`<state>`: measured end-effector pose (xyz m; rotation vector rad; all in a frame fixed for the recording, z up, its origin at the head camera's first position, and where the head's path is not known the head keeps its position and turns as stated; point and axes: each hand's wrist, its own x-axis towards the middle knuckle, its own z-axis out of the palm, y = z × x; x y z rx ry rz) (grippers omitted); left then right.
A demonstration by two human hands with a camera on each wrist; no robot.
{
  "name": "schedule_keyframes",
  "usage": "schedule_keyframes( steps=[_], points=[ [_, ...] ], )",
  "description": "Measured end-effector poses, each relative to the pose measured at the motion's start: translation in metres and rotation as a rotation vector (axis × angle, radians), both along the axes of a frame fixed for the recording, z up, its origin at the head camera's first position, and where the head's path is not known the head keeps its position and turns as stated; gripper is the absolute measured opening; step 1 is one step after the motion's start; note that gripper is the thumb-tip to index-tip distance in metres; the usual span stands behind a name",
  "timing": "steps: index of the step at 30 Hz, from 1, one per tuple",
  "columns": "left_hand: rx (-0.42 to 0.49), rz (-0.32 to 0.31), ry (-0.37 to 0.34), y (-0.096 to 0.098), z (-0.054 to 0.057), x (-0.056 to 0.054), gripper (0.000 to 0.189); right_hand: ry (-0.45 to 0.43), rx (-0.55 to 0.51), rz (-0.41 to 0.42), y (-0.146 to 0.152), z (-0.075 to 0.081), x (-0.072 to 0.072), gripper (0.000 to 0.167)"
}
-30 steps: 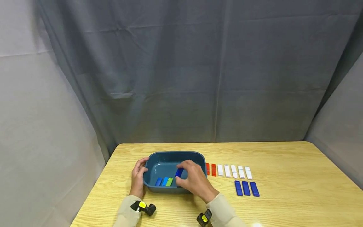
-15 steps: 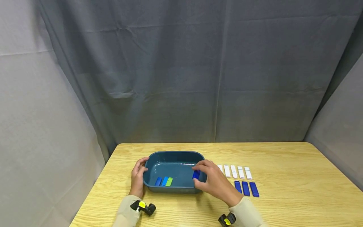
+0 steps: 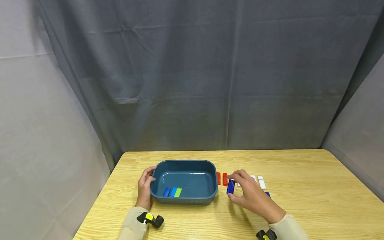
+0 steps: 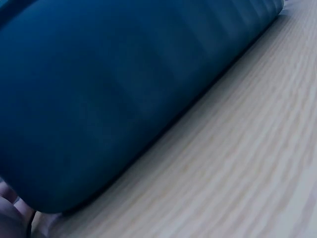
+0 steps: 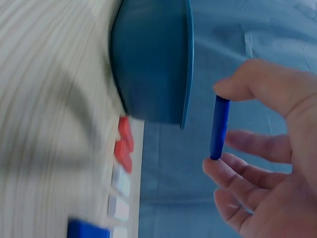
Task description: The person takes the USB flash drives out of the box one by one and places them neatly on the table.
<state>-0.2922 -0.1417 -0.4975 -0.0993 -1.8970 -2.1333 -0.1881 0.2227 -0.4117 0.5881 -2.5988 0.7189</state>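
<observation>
My right hand pinches a dark blue USB flash drive between thumb and fingertips, above the table just right of the bin. In the right wrist view this flash drive stands edge-on, thumb at one end and a fingertip at the other. My left hand holds the left end of the teal plastic bin, its fingers bent along the rim. A blue, a light blue and a green flash drive lie along the bin's near wall.
Right of the bin, two red flash drives begin a row that continues with several white flash drives, partly hidden by my right hand. A blue flash drive peeks out behind that hand. A grey curtain hangs beyond the wooden table.
My right hand has carried the blue flash drive rightward, from inside the bin, across its right rim and out over the table. My left hand and the bin have stayed put.
</observation>
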Motion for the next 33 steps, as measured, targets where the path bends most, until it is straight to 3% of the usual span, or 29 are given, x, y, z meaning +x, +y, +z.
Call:
schedule_keyframes(
  steps=[9, 20, 27, 33],
  points=[
    [0.007, -0.009, 0.024, -0.001, -0.001, -0.001, 0.046, -0.065, 0.042, -0.068, 0.024, -0.006, 0.001, 0.043],
    [0.016, 0.009, 0.011, -0.001, 0.0, 0.0, 0.045, -0.185, 0.175, -0.113, 0.036, -0.012, -0.005, 0.05],
    [0.003, -0.023, -0.01, 0.002, 0.022, 0.015, 0.044, -0.241, 0.211, -0.142, 0.038, -0.022, -0.01, 0.052],
    [-0.014, -0.023, -0.008, 0.005, 0.026, 0.018, 0.044, -0.251, 0.237, -0.148, 0.039, -0.028, -0.009, 0.05]
  ],
)
